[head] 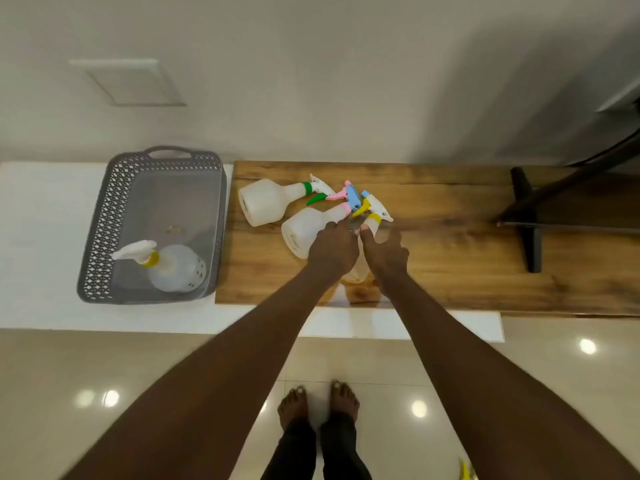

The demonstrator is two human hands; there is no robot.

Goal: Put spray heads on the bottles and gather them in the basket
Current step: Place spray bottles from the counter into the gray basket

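Three translucent spray bottles lie on the wooden board [450,258]. The far one has a green collar and trigger [266,202]. The middle one [304,226] carries a pink and blue head [349,197]. The nearest, with a yellow collar [374,218], lies between my hands, its body mostly hidden. My left hand [332,249] rests over the middle bottle, fingers stretched toward its neck. My right hand [384,252] hovers at the yellow-collared bottle with fingers spread and its thumb by the neck. A grey basket [104,216] on the left holds one bottle with a white head [176,268].
The basket stands on a white counter [41,237] beside the board. A black stand [530,216] sits at the board's right end. A wall runs behind. My bare feet [318,403] are on the glossy tiled floor below.
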